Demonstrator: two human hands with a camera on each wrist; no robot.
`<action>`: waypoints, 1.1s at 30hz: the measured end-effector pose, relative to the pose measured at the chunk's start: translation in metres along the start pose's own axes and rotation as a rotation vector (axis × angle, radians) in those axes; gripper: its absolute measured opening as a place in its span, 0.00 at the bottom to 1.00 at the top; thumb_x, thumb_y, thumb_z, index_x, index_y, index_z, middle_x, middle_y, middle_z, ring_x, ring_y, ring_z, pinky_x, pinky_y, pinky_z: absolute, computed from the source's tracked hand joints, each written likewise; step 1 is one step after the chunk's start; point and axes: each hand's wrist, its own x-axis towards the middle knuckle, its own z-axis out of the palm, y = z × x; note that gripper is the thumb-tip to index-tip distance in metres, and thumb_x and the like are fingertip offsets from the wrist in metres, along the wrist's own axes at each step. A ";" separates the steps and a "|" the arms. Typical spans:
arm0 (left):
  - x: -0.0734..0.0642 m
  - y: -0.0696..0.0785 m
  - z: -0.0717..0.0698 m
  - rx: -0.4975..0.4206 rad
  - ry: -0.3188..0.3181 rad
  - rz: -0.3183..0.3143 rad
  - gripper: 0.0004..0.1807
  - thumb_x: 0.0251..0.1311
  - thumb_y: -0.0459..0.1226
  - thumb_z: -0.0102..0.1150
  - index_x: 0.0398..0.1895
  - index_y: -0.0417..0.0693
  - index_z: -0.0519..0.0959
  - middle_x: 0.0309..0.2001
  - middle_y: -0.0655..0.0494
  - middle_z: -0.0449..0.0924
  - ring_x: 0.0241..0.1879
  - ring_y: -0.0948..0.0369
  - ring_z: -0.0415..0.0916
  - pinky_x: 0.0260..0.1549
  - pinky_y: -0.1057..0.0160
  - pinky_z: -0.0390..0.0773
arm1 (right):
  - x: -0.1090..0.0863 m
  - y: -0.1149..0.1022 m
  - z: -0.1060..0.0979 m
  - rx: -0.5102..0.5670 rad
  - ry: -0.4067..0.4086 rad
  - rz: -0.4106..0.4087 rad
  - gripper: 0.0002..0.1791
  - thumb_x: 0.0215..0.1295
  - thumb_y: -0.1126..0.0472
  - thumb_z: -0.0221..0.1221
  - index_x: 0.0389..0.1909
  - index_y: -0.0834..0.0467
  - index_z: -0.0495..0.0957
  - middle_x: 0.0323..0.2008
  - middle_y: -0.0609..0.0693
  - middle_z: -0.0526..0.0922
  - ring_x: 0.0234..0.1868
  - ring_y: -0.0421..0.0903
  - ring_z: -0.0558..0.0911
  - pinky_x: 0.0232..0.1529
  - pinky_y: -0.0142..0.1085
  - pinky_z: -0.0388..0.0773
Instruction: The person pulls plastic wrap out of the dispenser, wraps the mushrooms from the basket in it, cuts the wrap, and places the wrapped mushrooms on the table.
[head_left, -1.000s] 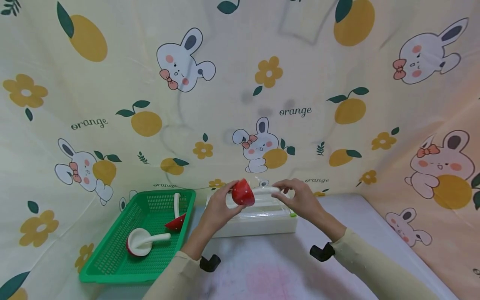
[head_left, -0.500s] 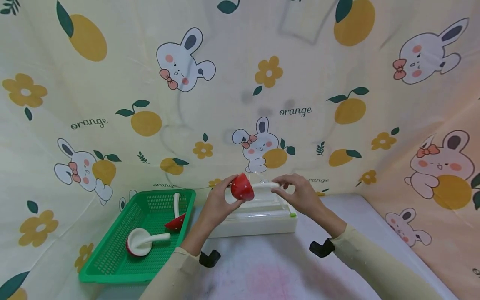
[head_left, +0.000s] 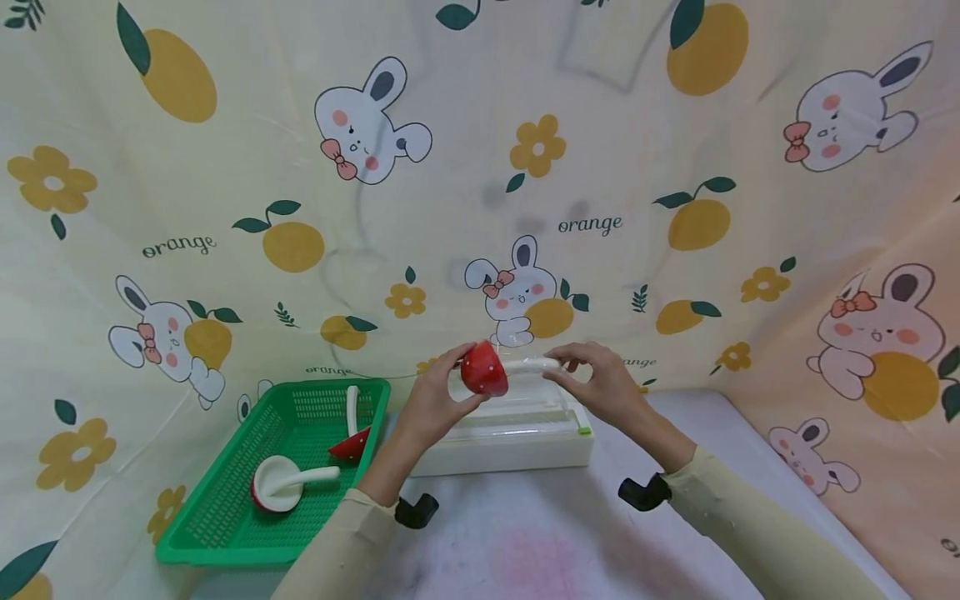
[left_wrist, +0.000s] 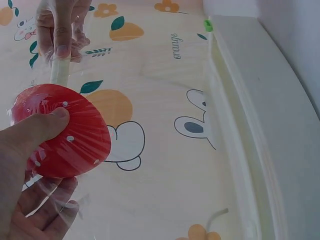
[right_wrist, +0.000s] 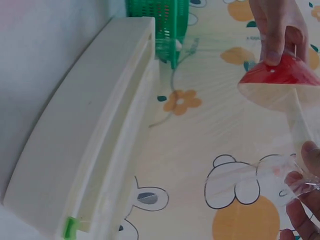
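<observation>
Above the white cling film dispenser (head_left: 517, 450), both hands hold a mushroom-like ladle, with a red, white-dotted bowl (head_left: 483, 372) and a white handle. My left hand (head_left: 437, 402) grips the bowl, its thumb (left_wrist: 47, 125) on the red outside and fingers on the far side. My right hand (head_left: 602, 385) pinches the handle's end with clear film between its fingers. Thin cling film (right_wrist: 277, 165) lies wrinkled over the bowl and bunches at the handle. Whether the film is still joined to the dispenser cannot be told.
A green basket (head_left: 168, 546) stands left, holding a ladle (head_left: 279, 485) with its white inside up and another red ladle (head_left: 350, 446) leaning at its right wall. A green slider (head_left: 584, 430) sits at the dispenser's right end. Patterned cloth hangs behind the white table (head_left: 637, 550).
Both hands have risen slightly with the ladle, lifting it further above the dispenser. Their grips look the same. The basket and its ladles have not moved.
</observation>
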 end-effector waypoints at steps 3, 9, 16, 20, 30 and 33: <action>0.001 0.002 -0.002 0.002 -0.001 0.008 0.48 0.52 0.34 0.85 0.77 0.50 0.71 0.71 0.50 0.78 0.69 0.49 0.75 0.60 0.49 0.84 | 0.001 -0.001 -0.001 0.011 0.009 -0.006 0.18 0.68 0.56 0.75 0.57 0.54 0.89 0.48 0.50 0.90 0.45 0.50 0.83 0.49 0.46 0.80; -0.001 0.003 -0.006 -0.009 -0.021 0.012 0.48 0.51 0.34 0.86 0.76 0.50 0.72 0.70 0.50 0.79 0.69 0.49 0.75 0.59 0.49 0.85 | 0.000 -0.004 -0.003 0.019 0.011 -0.006 0.18 0.68 0.55 0.75 0.57 0.53 0.89 0.49 0.50 0.90 0.45 0.50 0.83 0.50 0.46 0.82; -0.012 0.004 -0.008 -0.009 -0.105 -0.066 0.47 0.52 0.41 0.86 0.75 0.49 0.73 0.69 0.50 0.79 0.67 0.48 0.76 0.54 0.48 0.87 | -0.010 -0.003 0.000 0.009 -0.063 0.006 0.15 0.68 0.56 0.74 0.53 0.54 0.89 0.44 0.45 0.89 0.42 0.45 0.82 0.45 0.38 0.84; -0.020 0.000 -0.006 -0.032 -0.162 -0.141 0.46 0.53 0.45 0.85 0.75 0.49 0.73 0.67 0.50 0.80 0.64 0.49 0.78 0.51 0.50 0.88 | -0.016 -0.001 0.004 0.029 -0.127 0.024 0.14 0.69 0.57 0.74 0.52 0.54 0.88 0.43 0.44 0.88 0.42 0.44 0.81 0.45 0.36 0.84; -0.039 -0.020 0.008 -0.165 -0.250 -0.309 0.45 0.57 0.50 0.81 0.75 0.54 0.69 0.59 0.49 0.83 0.56 0.51 0.80 0.43 0.53 0.89 | -0.032 0.011 0.021 0.016 -0.215 0.067 0.10 0.70 0.52 0.73 0.47 0.51 0.89 0.39 0.41 0.83 0.43 0.44 0.78 0.44 0.42 0.84; -0.043 -0.025 0.011 -0.165 -0.268 -0.325 0.41 0.60 0.52 0.79 0.73 0.52 0.72 0.53 0.51 0.84 0.52 0.53 0.80 0.41 0.55 0.88 | -0.038 0.014 0.028 0.016 -0.221 0.095 0.11 0.70 0.50 0.73 0.48 0.50 0.89 0.40 0.39 0.85 0.44 0.42 0.80 0.45 0.41 0.84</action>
